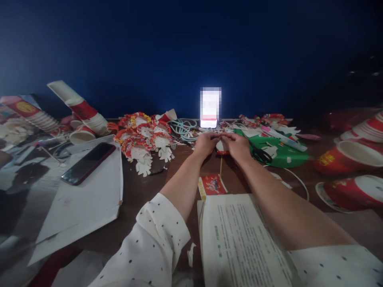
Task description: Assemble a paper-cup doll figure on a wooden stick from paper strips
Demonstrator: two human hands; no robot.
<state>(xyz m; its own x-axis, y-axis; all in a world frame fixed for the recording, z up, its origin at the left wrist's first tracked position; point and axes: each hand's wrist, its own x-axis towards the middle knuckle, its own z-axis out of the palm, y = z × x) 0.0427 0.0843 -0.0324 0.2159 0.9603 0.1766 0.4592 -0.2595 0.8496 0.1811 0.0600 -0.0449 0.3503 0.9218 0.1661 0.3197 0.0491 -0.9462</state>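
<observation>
My left hand (pixel 206 144) and my right hand (pixel 238 146) meet in the middle, fingertips pinched together on a small red-and-white paper piece (pixel 222 148). It looks like paper-cup material, though my fingers cover much of it. A thin stick (pixel 221 166) shows below the piece; I cannot tell whether it is joined to it. Below the hands, a red printed piece of paper (pixel 213 184) lies at the top edge of an open book (pixel 236 239). Just right of my right hand lie black-handled scissors (pixel 263 154).
Beyond the hands stands a lit phone (pixel 208 107). Cut red-and-white paper crafts (pixel 143 137) are heaped to the left, near a dark phone (pixel 89 163) on a white board (pixel 86 207). Stacked paper cups (pixel 86 113) lean behind; more cups (pixel 347 157) lie right, past a green sheet (pixel 287 153).
</observation>
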